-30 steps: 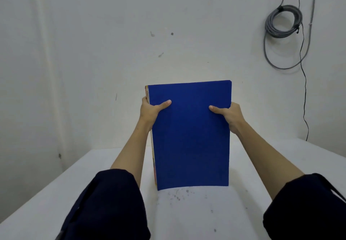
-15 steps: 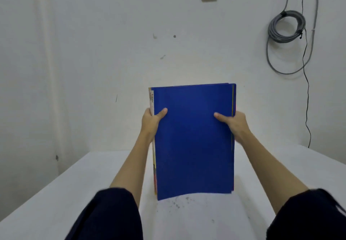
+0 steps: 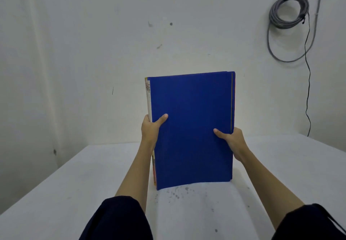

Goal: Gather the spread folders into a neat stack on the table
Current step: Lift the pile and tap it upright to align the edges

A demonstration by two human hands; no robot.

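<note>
— While both arms reach forward, what do the hands hold?
— The left hand (image 3: pixel 150 129) and the right hand (image 3: pixel 233 142) grip a bundle of folders (image 3: pixel 191 127) by its side edges, thumbs pressed on the blue front cover.
— Where does the bundle sit?
— It stands upright on its bottom edge on the white table (image 3: pixel 74 193), midway between the left and right edges, yellow and white sheets showing along its left side.
</note>
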